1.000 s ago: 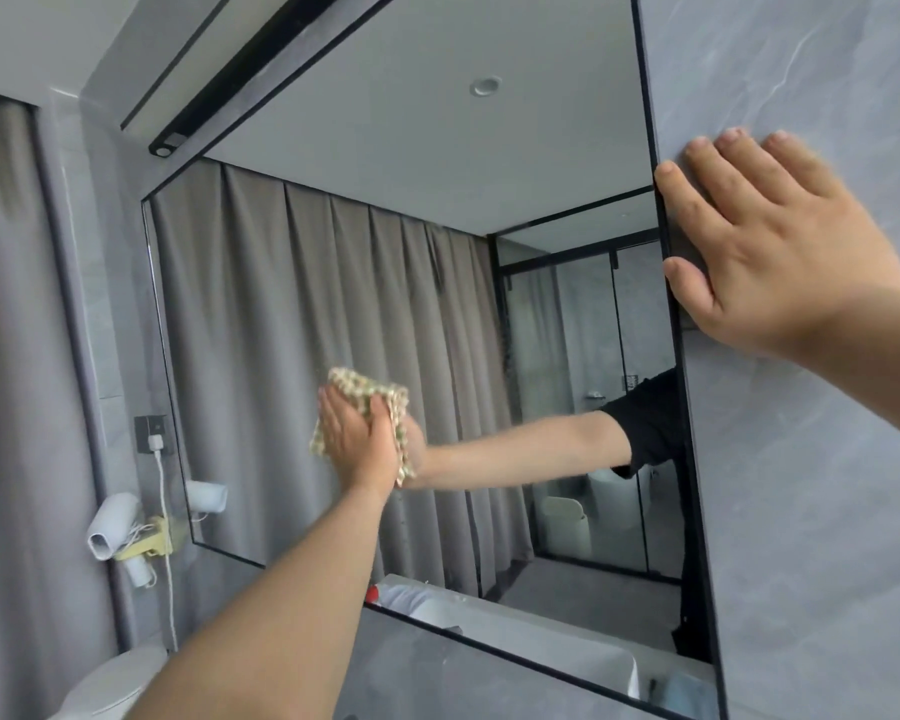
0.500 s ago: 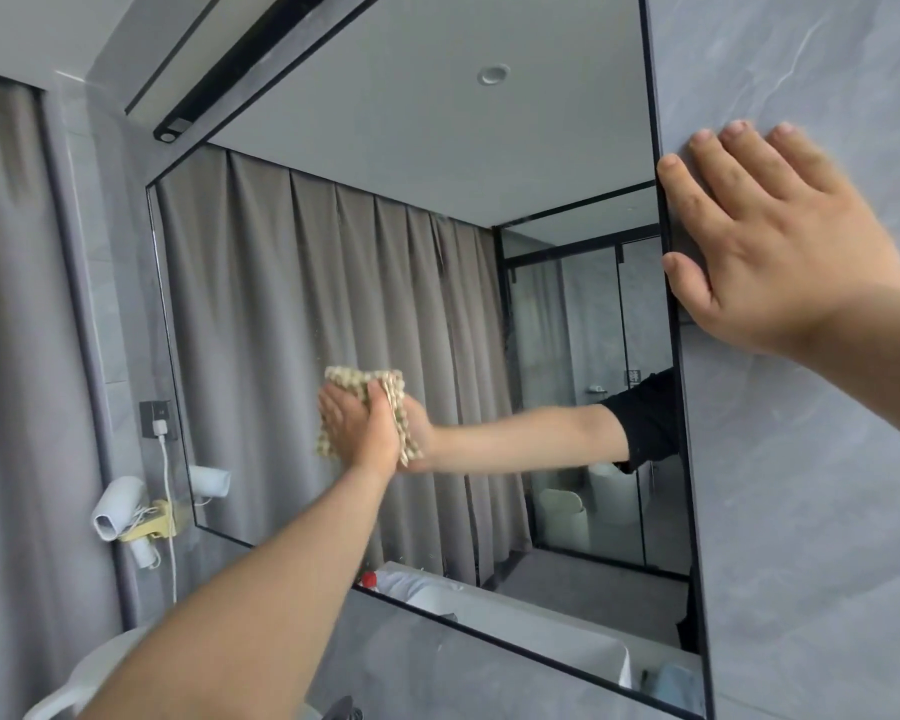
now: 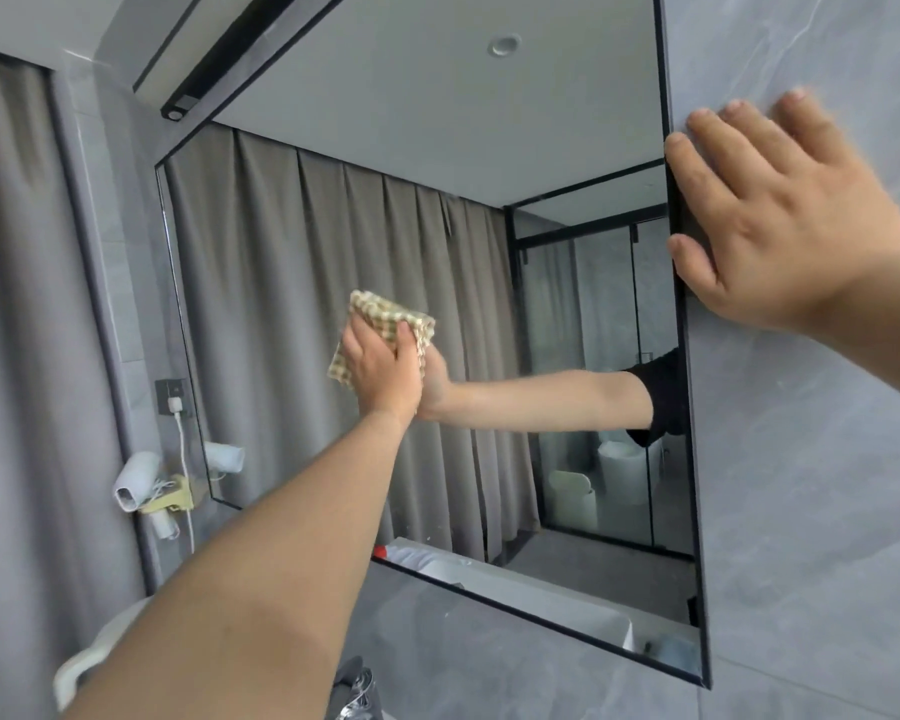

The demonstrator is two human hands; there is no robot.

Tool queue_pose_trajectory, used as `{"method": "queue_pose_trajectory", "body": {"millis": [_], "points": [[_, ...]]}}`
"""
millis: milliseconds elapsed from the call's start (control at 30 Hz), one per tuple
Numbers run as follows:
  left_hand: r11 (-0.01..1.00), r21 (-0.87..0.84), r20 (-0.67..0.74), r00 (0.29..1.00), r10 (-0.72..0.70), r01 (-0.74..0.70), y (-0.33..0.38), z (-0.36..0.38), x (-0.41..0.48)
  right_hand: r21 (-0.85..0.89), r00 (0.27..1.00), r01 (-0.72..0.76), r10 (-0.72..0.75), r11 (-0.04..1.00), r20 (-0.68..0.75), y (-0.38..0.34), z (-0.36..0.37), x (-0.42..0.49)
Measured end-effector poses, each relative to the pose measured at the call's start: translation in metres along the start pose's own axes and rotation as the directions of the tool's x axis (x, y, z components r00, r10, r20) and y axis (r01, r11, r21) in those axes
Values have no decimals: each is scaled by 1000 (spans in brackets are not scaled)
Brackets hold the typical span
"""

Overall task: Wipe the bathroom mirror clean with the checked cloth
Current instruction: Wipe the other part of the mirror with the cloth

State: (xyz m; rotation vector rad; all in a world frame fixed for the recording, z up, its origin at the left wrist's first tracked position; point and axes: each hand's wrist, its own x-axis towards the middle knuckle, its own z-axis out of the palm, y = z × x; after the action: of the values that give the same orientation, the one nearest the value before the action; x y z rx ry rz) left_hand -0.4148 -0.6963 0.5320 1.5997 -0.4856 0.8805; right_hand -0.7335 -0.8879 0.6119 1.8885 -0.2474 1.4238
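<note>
A large black-framed bathroom mirror fills the wall ahead and reflects grey curtains and a glass shower. My left hand presses a beige checked cloth flat against the glass near the mirror's middle; the cloth sticks out above and to the left of my fingers. My right hand lies flat with fingers spread on the grey tiled wall, its thumb and forefinger at the mirror's right frame edge. The reflection shows my left arm with a black sleeve.
A white hair dryer hangs in a yellow holder left of the mirror, its cord plugged into a wall socket. A grey curtain hangs at the far left. A chrome tap and a white basin rim lie below.
My left hand with the cloth has slid a little up and to the right on the glass. My right hand stays on the wall by the frame.
</note>
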Motion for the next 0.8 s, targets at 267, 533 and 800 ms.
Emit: {"method": "queue_pose_trajectory", "body": {"millis": [267, 533, 800], "points": [[941, 82, 48, 942, -333, 329, -117, -7, -88, 44, 998, -58, 57, 997, 16, -22, 9, -29], [878, 118, 96, 875, -475, 463, -130, -14, -101, 55, 992, -127, 127, 990, 4, -34, 11, -45], [974, 76, 73, 973, -219, 214, -92, -10, -40, 51, 984, -174, 172, 983, 40, -54, 14, -78]]}}
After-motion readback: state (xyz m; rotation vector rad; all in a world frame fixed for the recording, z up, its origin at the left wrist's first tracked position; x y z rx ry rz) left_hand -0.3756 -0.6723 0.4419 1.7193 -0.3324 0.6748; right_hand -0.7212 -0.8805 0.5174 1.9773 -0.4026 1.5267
